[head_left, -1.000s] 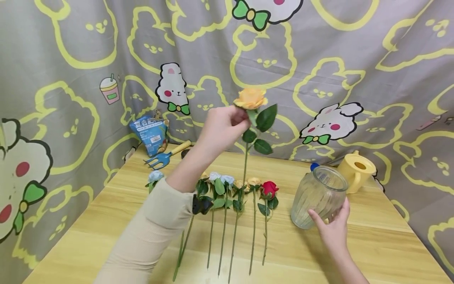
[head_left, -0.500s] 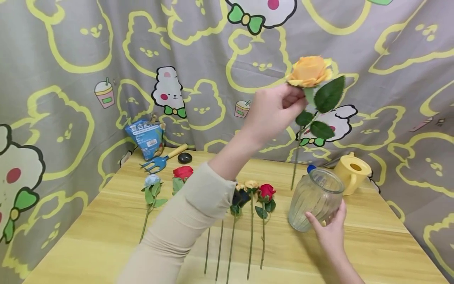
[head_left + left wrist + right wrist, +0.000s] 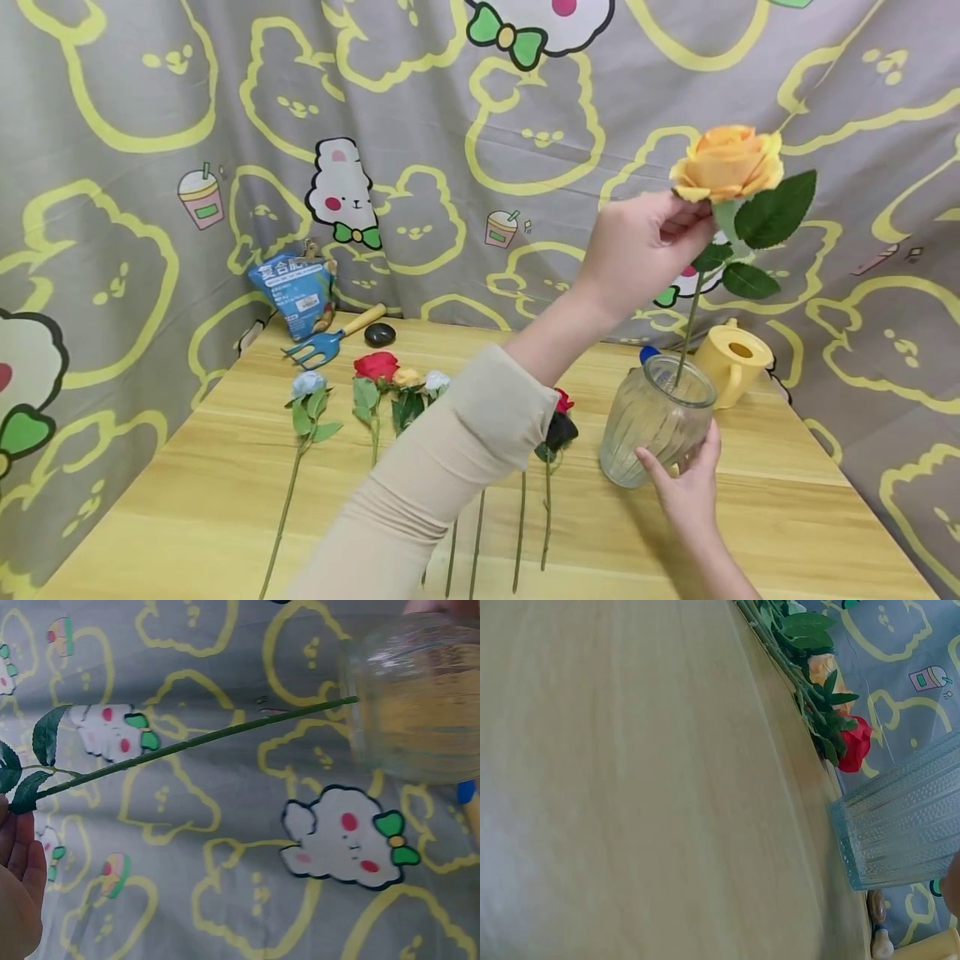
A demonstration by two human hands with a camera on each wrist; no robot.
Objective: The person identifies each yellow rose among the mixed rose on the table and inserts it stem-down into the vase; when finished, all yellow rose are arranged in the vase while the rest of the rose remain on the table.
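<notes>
Rightward has come the orange rose [image 3: 727, 167], pinched between the fingers of my left hand [image 3: 647, 242], stem tip at the glass vase [image 3: 641, 429] beneath them; my right hand [image 3: 693, 498] grips the vase.

On the table [image 3: 813, 508] we see roses [image 3: 376, 366] left of the jar [image 3: 651, 427], a watering can [image 3: 729, 368] behind it to the right, and, back left, a fork [image 3: 324, 343] before a bag [image 3: 294, 290].
</notes>
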